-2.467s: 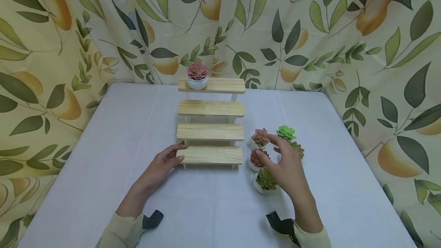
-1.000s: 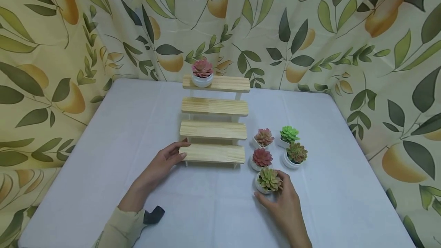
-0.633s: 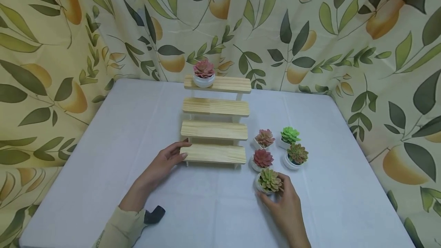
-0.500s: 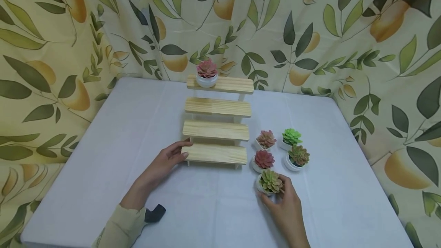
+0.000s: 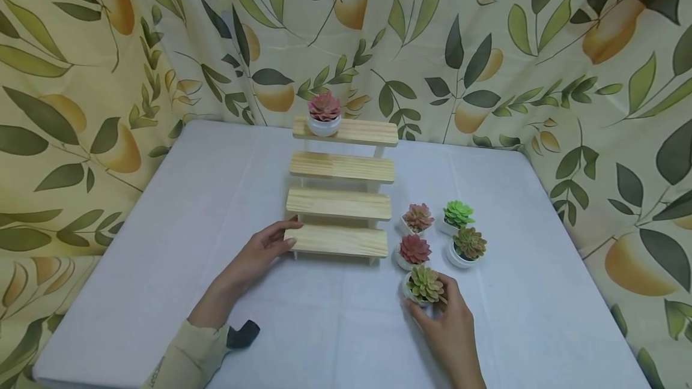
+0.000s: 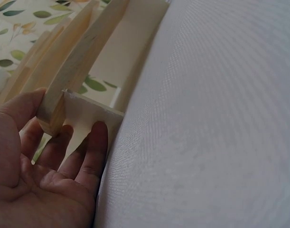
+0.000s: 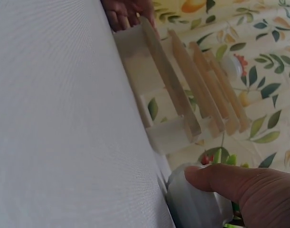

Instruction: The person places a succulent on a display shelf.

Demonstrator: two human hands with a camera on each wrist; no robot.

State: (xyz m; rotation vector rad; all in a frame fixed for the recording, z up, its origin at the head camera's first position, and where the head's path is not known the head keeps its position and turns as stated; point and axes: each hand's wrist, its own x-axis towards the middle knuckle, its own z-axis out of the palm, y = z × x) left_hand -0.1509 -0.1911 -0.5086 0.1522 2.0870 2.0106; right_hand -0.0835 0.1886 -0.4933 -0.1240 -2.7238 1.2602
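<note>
A four-step wooden plant stand (image 5: 338,204) rises in the middle of the head view. My left hand (image 5: 256,259) holds the left end of its lowest step; in the left wrist view the thumb lies on the board (image 6: 71,71) and the fingers reach beneath, near the white leg (image 6: 90,104). My right hand (image 5: 453,326) grips a potted green succulent (image 5: 424,283) from its right side. The right wrist view shows the thumb against the white pot (image 7: 194,199), low at the tablecloth. A pink succulent (image 5: 324,108) in a white pot sits on the top step, at the left.
Behind the gripped pot stand a red succulent (image 5: 414,249), a dusty-pink one (image 5: 418,217), a bright green one (image 5: 458,214) and a brownish-green one (image 5: 469,244). White cloth (image 5: 178,209) covers the table, and a leaf-and-fruit patterned curtain (image 5: 416,35) hangs behind.
My right hand has come from beside the dusty-pink and red succulents to the front green one, and its thumb has closed against the pot. The left hand stays on the stand; the head view has shifted slightly.
</note>
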